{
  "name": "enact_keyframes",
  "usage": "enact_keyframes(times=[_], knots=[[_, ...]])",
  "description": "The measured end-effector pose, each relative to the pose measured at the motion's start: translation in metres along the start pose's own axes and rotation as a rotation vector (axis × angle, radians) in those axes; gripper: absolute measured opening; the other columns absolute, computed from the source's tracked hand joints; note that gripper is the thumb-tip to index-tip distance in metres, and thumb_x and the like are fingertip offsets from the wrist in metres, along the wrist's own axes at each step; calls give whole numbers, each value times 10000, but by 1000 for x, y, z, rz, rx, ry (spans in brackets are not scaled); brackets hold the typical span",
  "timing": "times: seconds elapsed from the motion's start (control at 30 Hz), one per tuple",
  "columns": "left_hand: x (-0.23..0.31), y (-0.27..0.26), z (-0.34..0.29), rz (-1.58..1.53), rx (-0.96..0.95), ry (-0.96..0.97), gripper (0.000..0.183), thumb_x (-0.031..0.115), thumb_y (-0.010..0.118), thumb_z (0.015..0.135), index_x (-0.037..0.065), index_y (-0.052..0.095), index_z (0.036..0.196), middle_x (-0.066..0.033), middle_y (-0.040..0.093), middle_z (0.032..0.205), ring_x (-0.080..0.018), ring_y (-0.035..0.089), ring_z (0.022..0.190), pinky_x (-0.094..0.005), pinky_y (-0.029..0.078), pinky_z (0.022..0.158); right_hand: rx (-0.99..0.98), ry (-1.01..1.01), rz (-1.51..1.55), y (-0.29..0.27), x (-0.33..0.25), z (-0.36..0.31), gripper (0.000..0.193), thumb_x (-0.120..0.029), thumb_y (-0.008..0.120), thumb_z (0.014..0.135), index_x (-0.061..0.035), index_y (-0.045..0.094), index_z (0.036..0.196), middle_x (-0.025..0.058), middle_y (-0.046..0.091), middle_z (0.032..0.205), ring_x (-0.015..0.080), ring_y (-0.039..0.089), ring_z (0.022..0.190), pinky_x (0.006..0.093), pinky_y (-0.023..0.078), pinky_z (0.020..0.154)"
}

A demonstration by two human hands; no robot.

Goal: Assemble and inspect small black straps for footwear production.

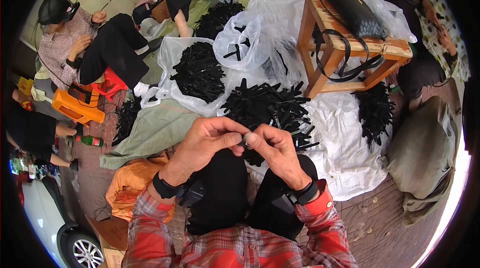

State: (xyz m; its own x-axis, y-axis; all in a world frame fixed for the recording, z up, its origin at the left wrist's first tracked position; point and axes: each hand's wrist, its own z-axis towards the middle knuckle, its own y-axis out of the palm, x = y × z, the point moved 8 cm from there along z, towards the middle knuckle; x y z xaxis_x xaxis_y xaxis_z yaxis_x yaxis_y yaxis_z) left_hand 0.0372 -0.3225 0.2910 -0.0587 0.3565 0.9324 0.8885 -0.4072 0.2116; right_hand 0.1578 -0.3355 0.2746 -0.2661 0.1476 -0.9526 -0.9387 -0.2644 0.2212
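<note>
My left hand [204,144] and my right hand [281,157] meet above my lap, fingers closed in a pinch. Between the fingertips is a small greyish piece [246,140], mostly covered by the fingers, so its kind cannot be made out. Just beyond the hands lies a heap of short black strips [265,104], some with shiny bits, on white sheeting [345,158]. Another black heap [199,72] rests in an open clear plastic bag [172,50] farther off to the left. A translucent bag [240,33] beside it has a few black strips on it.
A wooden stool [320,65] with a black handbag [352,8] stands at the right. Left are an orange plastic stool [77,105], a green bottle [90,140] and orange cloth [130,183]. Other people [65,50] sit around. A grey-green sack [422,138] lies right; a car [45,218] stands lower left.
</note>
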Motion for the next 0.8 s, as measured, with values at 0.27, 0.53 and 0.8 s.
enact_keyframes(times=[0.27, 0.53, 0.8], knots=[[43, 43, -24, 987, 353, 425, 223, -37, 614, 773, 13, 625, 990, -47, 626, 892, -112, 598, 790, -257, 483, 679, 7, 130, -224, -8, 6, -10, 176, -136, 618, 843, 16, 573, 767, 74, 493, 530, 79, 436, 482, 280, 360, 438], [15, -135, 9, 458, 575, 184, 159, -1, 546, 833, 4, 633, 965, -46, 621, 835, -101, 587, 732, -254, 504, 682, -117, 258, -393, -59, 24, 15, 212, -123, 605, 850, -27, 588, 1037, 78, 611, 643, 112, 539, 541, 266, 431, 498], [-76, -385, 99, 182, 953, 58, 171, 30, 552, 846, 47, 634, 995, -49, 634, 877, -135, 614, 713, -262, 521, 651, 166, 485, -318, -169, 61, -19, 158, -86, 537, 887, 32, 592, 976, 64, 601, 658, 74, 498, 521, 217, 406, 487]])
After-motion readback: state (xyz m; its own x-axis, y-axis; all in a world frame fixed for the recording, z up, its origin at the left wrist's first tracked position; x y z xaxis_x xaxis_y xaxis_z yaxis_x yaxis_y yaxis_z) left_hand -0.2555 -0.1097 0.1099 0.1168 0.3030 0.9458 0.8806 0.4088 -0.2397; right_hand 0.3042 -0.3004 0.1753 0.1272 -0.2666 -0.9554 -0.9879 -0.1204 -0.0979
